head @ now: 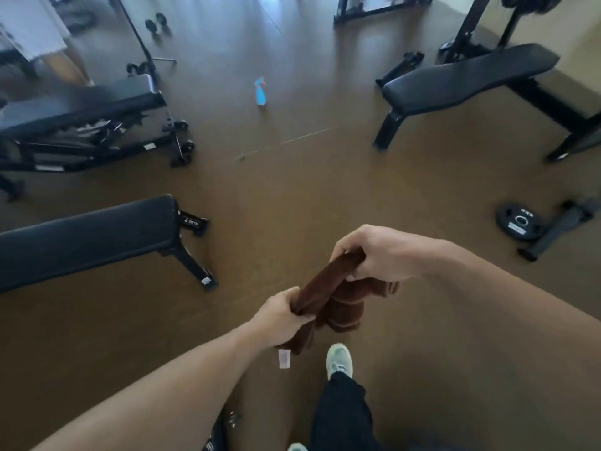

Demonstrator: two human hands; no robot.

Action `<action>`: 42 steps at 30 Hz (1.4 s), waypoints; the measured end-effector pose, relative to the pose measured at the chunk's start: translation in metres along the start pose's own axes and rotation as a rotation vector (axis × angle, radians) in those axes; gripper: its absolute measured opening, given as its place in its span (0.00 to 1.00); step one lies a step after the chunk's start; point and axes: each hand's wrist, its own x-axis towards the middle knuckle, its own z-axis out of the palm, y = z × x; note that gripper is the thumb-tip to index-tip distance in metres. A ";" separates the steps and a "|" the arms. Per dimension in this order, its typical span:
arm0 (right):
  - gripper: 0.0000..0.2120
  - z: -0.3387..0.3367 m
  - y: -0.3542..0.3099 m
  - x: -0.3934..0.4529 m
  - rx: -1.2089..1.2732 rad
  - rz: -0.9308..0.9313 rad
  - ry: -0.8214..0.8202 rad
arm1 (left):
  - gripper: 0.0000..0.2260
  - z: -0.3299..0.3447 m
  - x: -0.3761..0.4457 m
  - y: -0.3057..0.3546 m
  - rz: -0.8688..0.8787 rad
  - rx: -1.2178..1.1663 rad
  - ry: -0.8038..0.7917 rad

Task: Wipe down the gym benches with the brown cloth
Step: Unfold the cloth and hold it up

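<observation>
A brown cloth (pixel 331 297) hangs bunched between both hands over the brown floor, a white tag dangling below it. My left hand (pixel 281 317) grips its lower end. Its upper end is pinched in my right hand (pixel 377 255). Three black padded gym benches stand around: one near left (pixel 87 236), one far left (pixel 74 109) and one far right (pixel 468 76). None of them touches the cloth.
A blue spray bottle (pixel 260 92) stands on the floor between the far benches. A black weight plate (pixel 520 222) and a bar stand lie at the right. Dumbbells (pixel 156 24) sit far back. My shoe (pixel 340 359) is below the cloth.
</observation>
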 end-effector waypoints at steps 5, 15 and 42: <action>0.22 -0.087 0.056 0.116 -0.314 0.101 -0.117 | 0.04 -0.096 0.115 0.021 -0.073 0.103 0.070; 0.11 -0.246 0.090 0.343 0.152 0.320 0.224 | 0.08 -0.321 0.280 0.097 -0.265 -0.719 0.390; 0.04 -0.603 0.023 1.001 0.205 0.340 0.105 | 0.07 -0.900 0.812 0.150 -0.533 -1.062 0.454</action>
